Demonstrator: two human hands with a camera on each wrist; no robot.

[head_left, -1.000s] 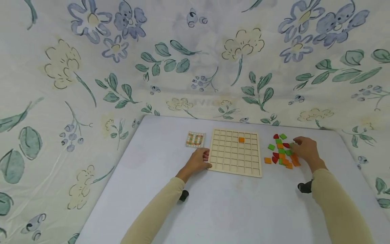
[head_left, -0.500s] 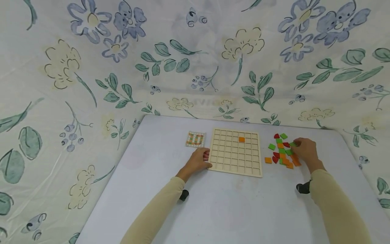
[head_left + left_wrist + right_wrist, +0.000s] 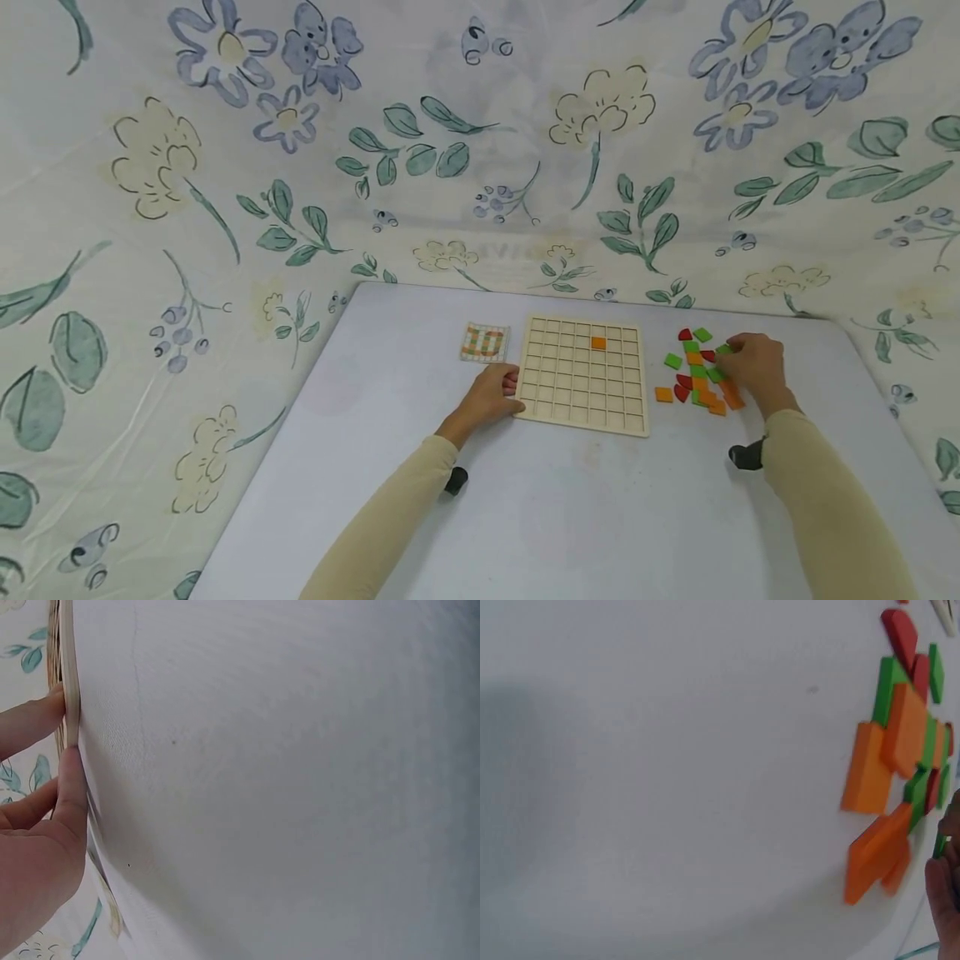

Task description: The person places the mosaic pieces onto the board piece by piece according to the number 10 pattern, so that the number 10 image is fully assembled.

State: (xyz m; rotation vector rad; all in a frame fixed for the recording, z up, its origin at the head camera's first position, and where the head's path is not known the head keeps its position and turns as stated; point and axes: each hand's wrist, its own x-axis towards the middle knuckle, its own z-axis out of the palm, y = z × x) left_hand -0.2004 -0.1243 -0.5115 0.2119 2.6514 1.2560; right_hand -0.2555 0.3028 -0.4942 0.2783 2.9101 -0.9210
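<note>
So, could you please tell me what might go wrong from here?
Some loose pieces overlap, so the right hand, its fingertips at a green piece, might disturb others. The left hand grips the edge of the board; a slip could jolt it and perhaps shift the orange tile on it. The card lies close to that hand, which might nudge it.

A curtained-off nook, home or studio hard to tell: floral-printed sheeting (image 3: 517, 108) rises close behind and to the left of a white worktop (image 3: 600, 517).
</note>
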